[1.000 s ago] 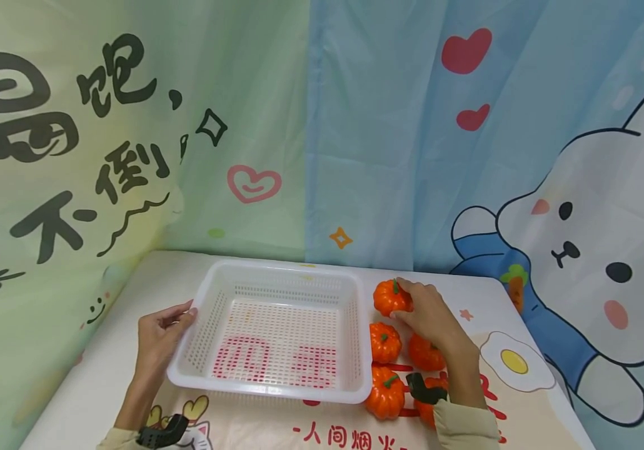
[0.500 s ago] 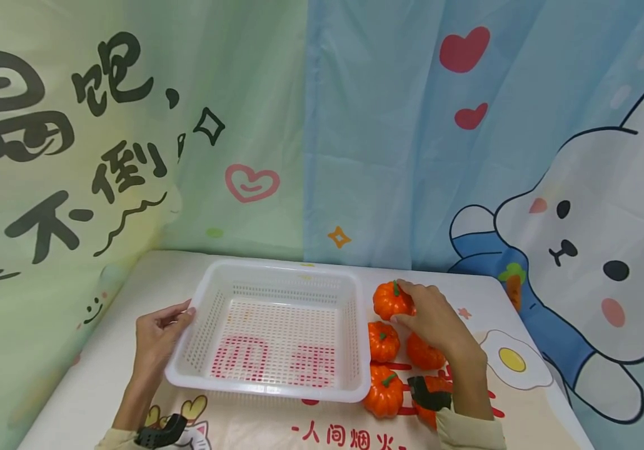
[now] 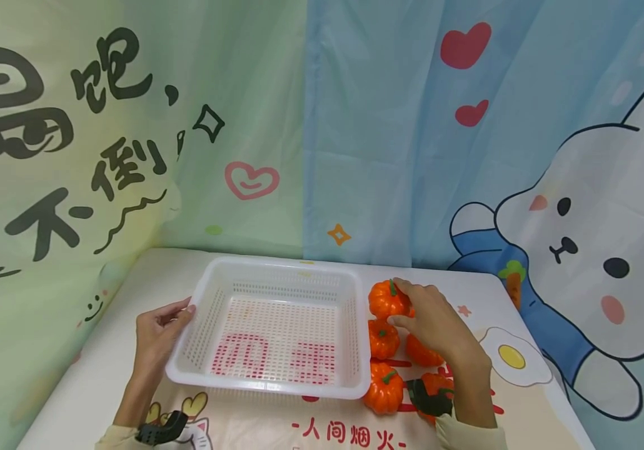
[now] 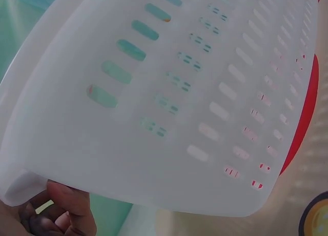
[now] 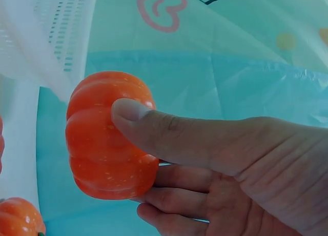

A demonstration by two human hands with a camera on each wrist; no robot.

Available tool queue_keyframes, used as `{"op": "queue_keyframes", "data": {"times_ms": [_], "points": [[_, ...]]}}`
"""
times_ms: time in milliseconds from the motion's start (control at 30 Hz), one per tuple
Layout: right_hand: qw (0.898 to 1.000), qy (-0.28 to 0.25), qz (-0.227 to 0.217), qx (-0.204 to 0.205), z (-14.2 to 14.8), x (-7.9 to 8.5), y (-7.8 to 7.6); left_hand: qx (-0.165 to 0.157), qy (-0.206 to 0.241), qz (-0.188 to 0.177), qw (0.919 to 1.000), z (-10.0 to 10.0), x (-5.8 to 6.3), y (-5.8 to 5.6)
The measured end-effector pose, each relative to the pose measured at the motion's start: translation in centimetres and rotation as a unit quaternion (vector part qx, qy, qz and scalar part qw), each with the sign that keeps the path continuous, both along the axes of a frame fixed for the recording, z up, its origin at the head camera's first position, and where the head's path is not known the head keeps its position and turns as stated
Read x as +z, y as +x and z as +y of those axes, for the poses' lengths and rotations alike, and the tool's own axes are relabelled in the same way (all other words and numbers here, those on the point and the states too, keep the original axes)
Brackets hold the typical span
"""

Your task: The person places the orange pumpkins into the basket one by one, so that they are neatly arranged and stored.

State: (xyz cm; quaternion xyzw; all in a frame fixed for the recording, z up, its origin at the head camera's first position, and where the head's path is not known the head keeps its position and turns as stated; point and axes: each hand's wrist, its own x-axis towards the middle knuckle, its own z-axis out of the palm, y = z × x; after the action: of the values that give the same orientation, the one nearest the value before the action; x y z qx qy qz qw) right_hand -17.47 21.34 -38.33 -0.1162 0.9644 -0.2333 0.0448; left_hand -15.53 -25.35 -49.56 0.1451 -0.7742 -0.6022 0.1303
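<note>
A white perforated plastic basket [image 3: 268, 389] stands on the table with nothing in it. My left hand [image 3: 159, 337] pinches its left rim, the thumb on top; the left wrist view shows those fingers [image 4: 72, 200] under the rim's corner. Just off the basket's right side, my right hand [image 3: 434, 315] holds a small orange toy pumpkin [image 3: 387, 299] with a green stem. In the right wrist view its thumb [image 5: 154, 125] lies across the pumpkin's side, with the other fingers behind. Part of whatever lies beneath this hand is hidden.
More orange pumpkins lie right of the basket: one by its rim [image 3: 382, 339], one nearer me [image 3: 384, 389], others partly under the right forearm [image 3: 423, 352]. The tabletop [image 3: 147, 275] carries printed pictures and ends at a hanging printed cloth [image 3: 356, 156].
My right hand has shifted slightly left with the pumpkin, closer to the basket's rim. The left hand and the basket have stayed in place.
</note>
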Motion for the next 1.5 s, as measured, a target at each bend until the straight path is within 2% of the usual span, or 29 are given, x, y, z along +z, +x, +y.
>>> {"op": "queue_keyframes", "data": {"times_ms": [367,633,1033,1367,1500], "points": [[1.0,-0.009,0.012,0.021,-1.0,0.7,0.2,0.0,0.0,-0.001,1.0,0.0,-0.1,-0.1],[1.0,-0.009,0.009,0.023,-1.8,0.9,0.9,0.004,-0.008,-0.006,0.9999,0.0,-0.1,-0.2],[0.999,-0.01,0.018,0.047,-4.1,0.4,1.3,0.0,0.001,0.001,1.0,0.1,0.0,-0.1],[0.999,-0.014,-0.006,0.034,-5.5,-0.3,1.8,-0.004,0.002,0.008,1.0,0.1,-0.3,-0.1],[0.999,-0.018,-0.003,0.037,-6.0,-0.7,1.8,-0.003,0.004,0.009,0.9999,0.0,-0.2,0.0]]}}
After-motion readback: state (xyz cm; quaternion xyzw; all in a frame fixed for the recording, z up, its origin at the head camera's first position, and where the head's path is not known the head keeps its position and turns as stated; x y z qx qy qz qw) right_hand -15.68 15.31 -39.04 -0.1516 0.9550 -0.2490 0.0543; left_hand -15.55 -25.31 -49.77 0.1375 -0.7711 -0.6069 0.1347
